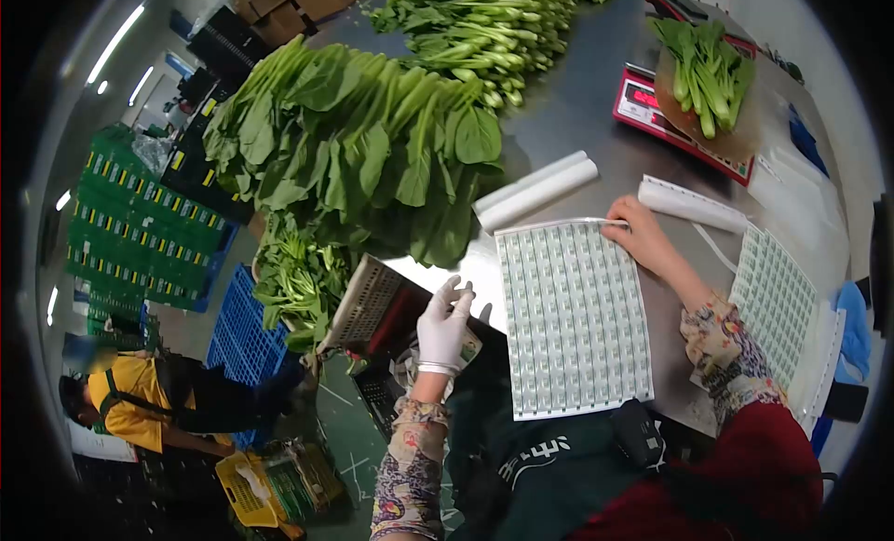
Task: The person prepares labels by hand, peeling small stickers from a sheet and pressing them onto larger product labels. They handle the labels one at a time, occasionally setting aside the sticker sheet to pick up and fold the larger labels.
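We see the right hand (643,236) stretched forward, pinching the far corner of the label sheet (573,317) lying flat on the steel table (568,117), while the gloved left hand (443,325) (fingers upright, grip unclear) hovers beside the sheet.

Steel table (577,122), green crates (140,224), strip lights (116,43)

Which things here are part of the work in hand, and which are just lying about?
In use: right hand on the label sheet; gloved left hand near its left edge.
Lying about: second label sheet, white roll, another roll, scale bearing greens, big greens pile, basket.
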A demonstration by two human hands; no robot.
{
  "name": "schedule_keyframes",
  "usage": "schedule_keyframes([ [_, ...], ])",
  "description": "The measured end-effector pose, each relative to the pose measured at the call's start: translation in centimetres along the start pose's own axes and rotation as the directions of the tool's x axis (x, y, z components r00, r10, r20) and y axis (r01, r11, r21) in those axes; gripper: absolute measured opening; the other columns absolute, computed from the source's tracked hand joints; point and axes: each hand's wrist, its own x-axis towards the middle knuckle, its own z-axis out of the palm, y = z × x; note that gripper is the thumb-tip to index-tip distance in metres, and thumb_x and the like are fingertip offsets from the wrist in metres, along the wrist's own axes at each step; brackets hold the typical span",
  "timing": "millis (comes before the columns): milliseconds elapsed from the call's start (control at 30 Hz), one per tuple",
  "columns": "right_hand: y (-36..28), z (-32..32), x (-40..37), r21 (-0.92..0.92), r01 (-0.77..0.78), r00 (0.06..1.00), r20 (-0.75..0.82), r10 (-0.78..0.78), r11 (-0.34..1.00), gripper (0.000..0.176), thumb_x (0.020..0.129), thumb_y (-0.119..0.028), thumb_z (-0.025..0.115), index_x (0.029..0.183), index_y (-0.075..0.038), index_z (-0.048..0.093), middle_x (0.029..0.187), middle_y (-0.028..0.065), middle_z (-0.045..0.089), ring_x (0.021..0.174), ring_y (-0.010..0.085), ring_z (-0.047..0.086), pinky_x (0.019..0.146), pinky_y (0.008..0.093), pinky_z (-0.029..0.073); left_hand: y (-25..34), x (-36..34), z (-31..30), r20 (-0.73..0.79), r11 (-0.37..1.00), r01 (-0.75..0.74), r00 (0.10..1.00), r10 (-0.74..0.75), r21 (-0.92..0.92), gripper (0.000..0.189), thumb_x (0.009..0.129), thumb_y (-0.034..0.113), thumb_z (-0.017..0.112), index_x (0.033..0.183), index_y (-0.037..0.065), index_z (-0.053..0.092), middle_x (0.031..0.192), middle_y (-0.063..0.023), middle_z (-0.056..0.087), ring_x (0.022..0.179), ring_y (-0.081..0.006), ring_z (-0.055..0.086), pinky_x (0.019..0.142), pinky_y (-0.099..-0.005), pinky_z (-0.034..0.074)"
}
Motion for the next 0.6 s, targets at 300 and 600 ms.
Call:
schedule_keyframes([
  [300, -6.8, -1.6, 0.5, 0.64, -0.12, 0.985, 0.172, 0.011, 0.759, 0.034, 0.083, -0.011, 0.061, 0.116, -0.004, 0.054, 0.106, 0.0038, 0.058, 0.091, 0.0073, 0.055, 0.078, 0.0235, 0.045, 4.0, 1.8, 1.3, 0.084, 0.922, -0.166, 0.975, 0.207, -0.349, 0.061, 0.088, 0.004, 0.054, 0.142, 0.008, 0.026, 0.105, -0.0088, 0.06, 0.085, -0.0088, 0.055, 0.076, -0.0218, 0.045],
  [600, -7.5, -2.8, -0.2, 0.698, -0.243, 0.951, 0.307, 0.025, 0.674, 0.026, 0.083, -0.011, 0.064, 0.108, -0.003, 0.061, 0.092, 0.001, 0.063, 0.08, 0.0035, 0.055, 0.071, 0.0191, 0.044, 6.0, -0.2, -0.6, 0.057, 0.93, -0.119, 0.987, 0.148, -0.347, 0.046, 0.087, 0.001, 0.053, 0.131, -0.007, 0.04, 0.127, -0.0113, 0.049, 0.106, -0.0133, 0.05, 0.09, -0.0246, 0.04],
])
